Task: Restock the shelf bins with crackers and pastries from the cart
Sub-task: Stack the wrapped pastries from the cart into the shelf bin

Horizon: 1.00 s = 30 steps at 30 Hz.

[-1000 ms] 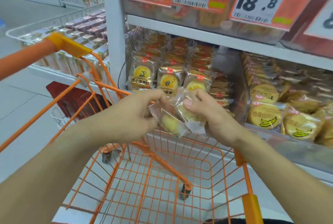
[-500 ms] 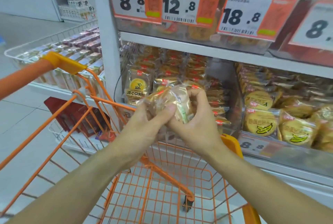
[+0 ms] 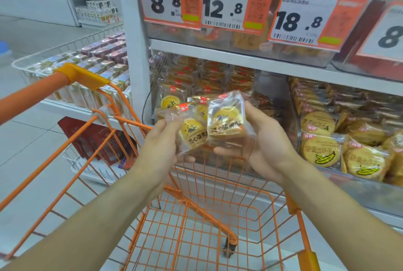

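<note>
Both hands hold clear-wrapped yellow pastry packets in front of the shelf bin, above the orange cart. My left hand grips one pastry packet from the left side. My right hand cups another pastry packet, its printed face turned towards me. More of the same packets stand in rows in the bin behind. The cart's wire basket below shows no goods.
A bin of round banana-print crackers sits to the right. Price tags hang on the shelf above. The white shelf post stands left of the bin. A wire basket of boxed snacks lies far left, past the cart handle.
The hands rose from over the cart to the bin front. The bunched packets were spread apart and turned so their labels face me.
</note>
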Motion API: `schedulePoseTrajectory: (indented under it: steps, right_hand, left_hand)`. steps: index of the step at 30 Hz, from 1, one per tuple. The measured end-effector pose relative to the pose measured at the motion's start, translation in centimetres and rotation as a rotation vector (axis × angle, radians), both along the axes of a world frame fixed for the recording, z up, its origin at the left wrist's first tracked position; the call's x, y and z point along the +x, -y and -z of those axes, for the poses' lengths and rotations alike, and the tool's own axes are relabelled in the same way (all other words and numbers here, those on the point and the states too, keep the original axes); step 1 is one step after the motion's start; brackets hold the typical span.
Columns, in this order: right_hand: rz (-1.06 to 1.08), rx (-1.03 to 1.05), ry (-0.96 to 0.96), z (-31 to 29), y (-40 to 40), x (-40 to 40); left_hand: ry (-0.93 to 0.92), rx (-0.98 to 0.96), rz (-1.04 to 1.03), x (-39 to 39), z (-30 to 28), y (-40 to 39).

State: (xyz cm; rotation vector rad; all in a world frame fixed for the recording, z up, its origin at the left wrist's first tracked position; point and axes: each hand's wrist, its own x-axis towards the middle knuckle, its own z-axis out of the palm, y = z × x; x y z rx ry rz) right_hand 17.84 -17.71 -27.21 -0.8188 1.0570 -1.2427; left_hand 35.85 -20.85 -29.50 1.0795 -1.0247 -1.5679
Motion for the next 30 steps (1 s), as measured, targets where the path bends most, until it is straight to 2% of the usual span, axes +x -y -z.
schedulePoseTrajectory:
  steps: [3, 7, 12, 14, 17, 19, 22, 24, 26, 30]
  right_hand:
    - [-0.081, 0.038, 0.155, -0.5, -0.3, -0.7]
    - [-0.097, 0.003, 0.106, -0.2, -0.2, -1.3]
    - [-0.063, -0.102, -0.148, 0.4, 0.1, -1.2]
    - [0.033, -0.161, -0.218, 1.0, 0.1, -0.3]
    - [0.175, -0.284, -0.489, 2.2, -0.1, 1.4]
    - [0.171, -0.28, -0.654, 3.0, -0.4, 2.4]
    - [0.074, -0.215, -0.756, 3.1, -0.9, 3.3]
    - [0.041, -0.225, -0.775, 2.7, -1.3, 3.4]
    - [0.003, -0.246, -0.735, 2.2, -1.6, 3.0]
    - [-0.08, -0.24, -0.504, 1.3, -1.6, 0.6]
  left_hand:
    - [0.036, -0.014, -0.053, 0.2, 0.4, 0.4]
    - [0.118, -0.079, -0.074, 0.4, 0.8, 0.7]
    - [0.29, -0.242, -0.015, 0.2, 0.8, -0.2]
    - [0.264, -0.234, 0.003, 0.0, 0.9, -0.2]
    - [0.196, -0.194, 0.056, -0.4, 1.1, -0.2]
    - [0.182, -0.215, 0.078, -0.7, 1.3, -0.6]
    - [0.236, -0.229, 0.194, -1.2, 1.7, -0.9]
    - [0.211, -0.212, 0.274, -1.3, 2.1, -0.7]
    - [0.226, -0.275, 0.296, -1.3, 2.0, -0.6]
    - [0.461, -0.502, 0.34, -1.0, 1.1, -0.9]
